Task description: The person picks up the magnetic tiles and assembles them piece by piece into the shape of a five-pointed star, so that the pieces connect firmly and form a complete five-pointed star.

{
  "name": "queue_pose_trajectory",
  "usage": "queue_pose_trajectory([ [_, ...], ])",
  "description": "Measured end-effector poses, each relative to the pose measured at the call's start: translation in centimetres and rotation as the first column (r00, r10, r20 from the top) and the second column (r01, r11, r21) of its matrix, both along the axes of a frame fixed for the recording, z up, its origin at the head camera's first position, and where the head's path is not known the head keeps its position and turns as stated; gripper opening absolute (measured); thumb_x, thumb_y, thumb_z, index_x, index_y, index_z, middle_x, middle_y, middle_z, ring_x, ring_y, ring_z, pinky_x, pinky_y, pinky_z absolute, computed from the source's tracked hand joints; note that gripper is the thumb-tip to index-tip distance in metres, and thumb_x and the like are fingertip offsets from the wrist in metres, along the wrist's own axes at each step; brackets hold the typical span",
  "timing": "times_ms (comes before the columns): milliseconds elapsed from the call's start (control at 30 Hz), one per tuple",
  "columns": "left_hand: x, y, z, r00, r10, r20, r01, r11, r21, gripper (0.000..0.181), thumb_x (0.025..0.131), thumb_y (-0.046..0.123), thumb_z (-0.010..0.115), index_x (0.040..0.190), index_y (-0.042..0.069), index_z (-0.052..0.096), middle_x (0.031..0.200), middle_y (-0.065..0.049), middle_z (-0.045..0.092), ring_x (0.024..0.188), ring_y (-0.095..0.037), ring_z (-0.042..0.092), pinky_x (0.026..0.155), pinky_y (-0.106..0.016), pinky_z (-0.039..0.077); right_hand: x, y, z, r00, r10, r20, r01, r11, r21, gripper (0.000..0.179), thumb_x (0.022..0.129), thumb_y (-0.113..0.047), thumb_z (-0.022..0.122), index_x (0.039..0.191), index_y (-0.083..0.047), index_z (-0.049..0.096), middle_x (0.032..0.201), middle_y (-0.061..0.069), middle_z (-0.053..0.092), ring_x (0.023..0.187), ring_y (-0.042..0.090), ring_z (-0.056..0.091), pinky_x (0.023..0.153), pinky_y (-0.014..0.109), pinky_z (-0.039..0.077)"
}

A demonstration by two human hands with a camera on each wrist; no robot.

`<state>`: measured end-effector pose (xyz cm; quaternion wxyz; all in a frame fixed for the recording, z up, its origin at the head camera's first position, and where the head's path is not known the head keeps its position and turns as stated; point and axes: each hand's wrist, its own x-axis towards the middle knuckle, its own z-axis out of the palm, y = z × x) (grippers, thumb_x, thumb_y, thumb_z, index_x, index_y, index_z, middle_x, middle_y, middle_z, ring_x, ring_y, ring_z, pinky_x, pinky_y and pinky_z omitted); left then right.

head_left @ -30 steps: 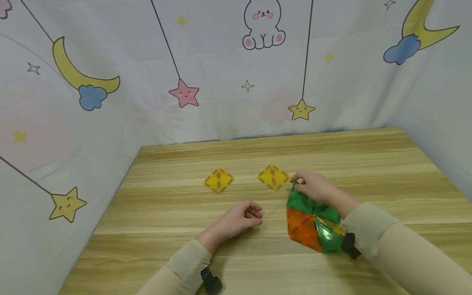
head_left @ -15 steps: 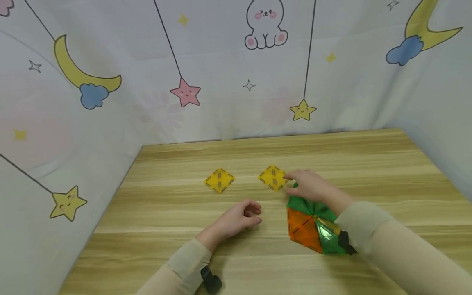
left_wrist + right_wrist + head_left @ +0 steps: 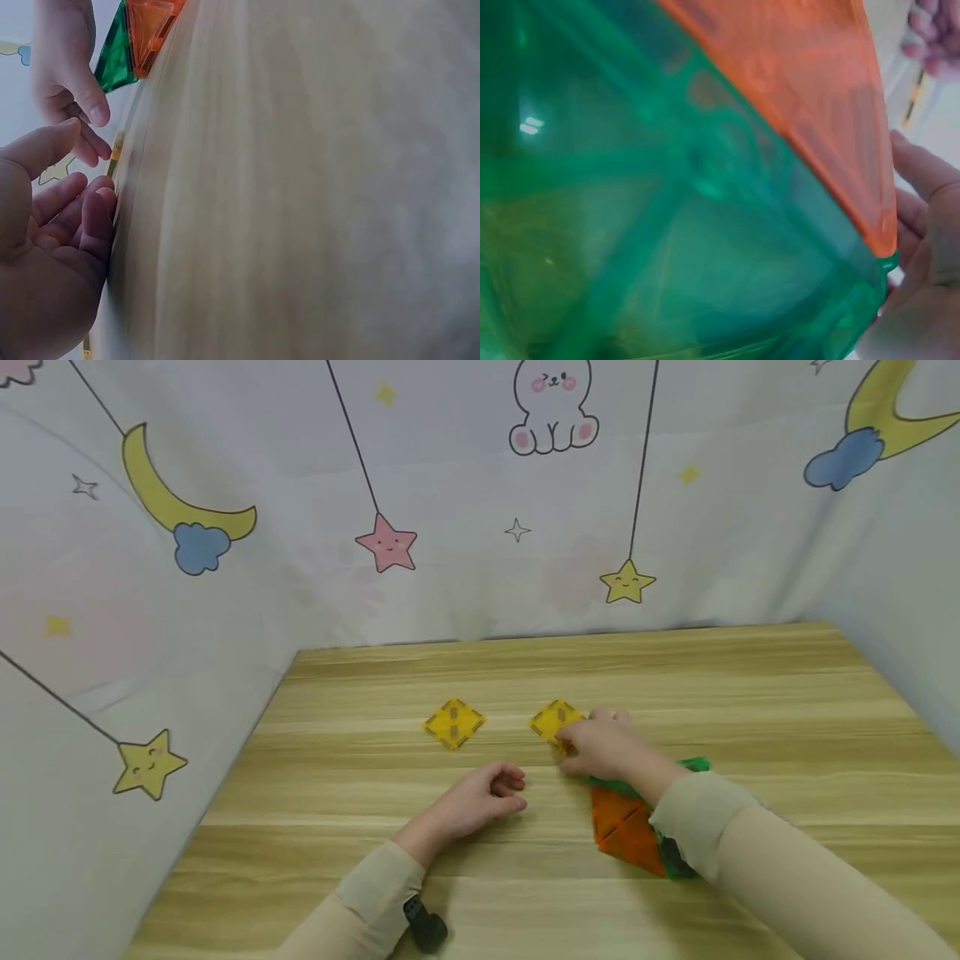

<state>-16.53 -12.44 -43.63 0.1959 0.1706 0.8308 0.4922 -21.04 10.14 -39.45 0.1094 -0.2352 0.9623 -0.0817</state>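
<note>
In the head view my right hand [image 3: 607, 745] reaches over the right-hand yellow diamond of magnetic tiles [image 3: 553, 718], its fingertips at the diamond's near right edge. Whether they touch it I cannot tell. Under the right wrist stands a structure of green and orange magnetic tiles [image 3: 626, 831], partly hidden by hand and sleeve; its green and orange panels [image 3: 810, 97] fill much of the right wrist view. My left hand [image 3: 476, 802] rests on the table with loosely bent fingers and holds nothing. Further left lies a second yellow diamond of magnetic tiles [image 3: 453, 724].
The wooden table [image 3: 360, 877] is enclosed by pale cloth walls [image 3: 450, 602] printed with stars, moons and a bear. Dark wrist cameras [image 3: 426, 925] sit on the cuffs.
My right hand has moved left from the green top of the tile structure to the right-hand yellow diamond. The left hand stays nearly still. The head view has shifted slightly.
</note>
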Motion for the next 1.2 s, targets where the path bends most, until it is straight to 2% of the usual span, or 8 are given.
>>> queue_pose_trajectory([
  [133,0.0,-0.2,0.2,1.000,0.014,-0.002,-0.014,1.000,-0.006,0.039,0.088,0.020,0.067,0.122,0.005,0.055,0.114,-0.005,0.061,0.098,-0.018,0.057,0.082,-0.034,0.046,0.5,-0.4,-0.1,0.999,0.044,-0.021,-0.044,0.999,0.001,0.039,0.083,-0.041,0.069,0.116,-0.022,0.066,0.109,-0.005,0.066,0.101,0.028,0.047,0.073,0.043,0.030],
  [367,-0.2,-0.5,0.2,1.000,0.028,0.000,-0.028,1.000,-0.008,0.041,0.088,0.021,0.066,0.124,0.005,0.053,0.118,-0.006,0.059,0.101,-0.020,0.056,0.085,-0.037,0.045,0.4,-0.3,-0.3,0.998,0.009,-0.069,-0.009,1.000,-0.006,0.046,0.081,-0.041,0.071,0.120,-0.018,0.063,0.118,0.001,0.064,0.102,0.030,0.048,0.074,0.043,0.032],
  [533,-0.4,-1.2,0.2,0.998,0.055,-0.006,-0.055,0.997,-0.045,0.041,0.089,0.024,0.066,0.124,0.008,0.053,0.118,-0.003,0.059,0.102,-0.019,0.054,0.085,-0.038,0.044,1.1,-0.7,-0.1,0.993,0.111,-0.034,-0.112,0.993,-0.022,0.039,0.080,-0.043,0.071,0.113,-0.022,0.067,0.110,-0.004,0.066,0.096,0.025,0.046,0.072,0.040,0.029],
  [733,-0.8,-1.5,0.4,0.987,0.074,-0.142,-0.092,0.987,-0.128,0.044,0.085,0.023,0.070,0.123,0.007,0.054,0.122,-0.007,0.055,0.109,-0.025,0.050,0.091,-0.043,0.040,1.6,-1.2,-0.3,0.991,0.115,-0.073,-0.117,0.993,-0.032,0.046,0.078,-0.042,0.073,0.117,-0.020,0.065,0.115,-0.002,0.064,0.096,0.023,0.046,0.074,0.040,0.029],
  [867,-1.1,-1.5,0.6,0.975,0.057,-0.214,-0.102,0.973,-0.207,0.052,0.081,0.026,0.074,0.126,0.009,0.054,0.127,-0.009,0.052,0.117,-0.027,0.043,0.096,-0.044,0.035,2.0,-1.6,-0.8,0.983,0.163,-0.078,-0.164,0.986,-0.007,0.050,0.077,-0.043,0.074,0.120,-0.022,0.063,0.120,-0.004,0.062,0.094,0.021,0.044,0.074,0.039,0.029],
  [967,-1.4,-1.7,0.5,0.970,0.009,-0.245,-0.079,0.958,-0.277,0.059,0.078,0.030,0.077,0.129,0.010,0.054,0.129,-0.007,0.051,0.120,-0.027,0.041,0.099,-0.044,0.033,2.4,-2.0,-0.9,0.975,0.211,-0.069,-0.213,0.976,-0.031,0.053,0.077,-0.044,0.074,0.123,-0.021,0.061,0.123,-0.003,0.061,0.098,0.021,0.045,0.077,0.040,0.032],
  [1100,-1.5,-2.2,0.2,0.958,-0.072,-0.278,-0.040,0.925,-0.378,0.066,0.075,0.038,0.078,0.131,0.011,0.053,0.131,-0.005,0.049,0.121,-0.028,0.040,0.100,-0.048,0.028,2.7,-2.2,-1.0,0.984,0.163,-0.075,-0.165,0.986,-0.021,0.060,0.075,-0.048,0.074,0.126,-0.018,0.059,0.124,-0.001,0.059,0.103,0.023,0.046,0.079,0.042,0.033],
  [1200,-1.3,-2.5,0.0,0.955,-0.096,-0.282,-0.038,0.901,-0.432,0.067,0.074,0.041,0.077,0.131,0.015,0.054,0.129,-0.003,0.048,0.117,-0.029,0.038,0.095,-0.049,0.028,2.9,-2.3,-1.2,0.991,0.123,-0.058,-0.122,0.992,0.013,0.063,0.074,-0.049,0.075,0.126,-0.016,0.059,0.123,0.001,0.057,0.105,0.023,0.045,0.082,0.043,0.034],
])
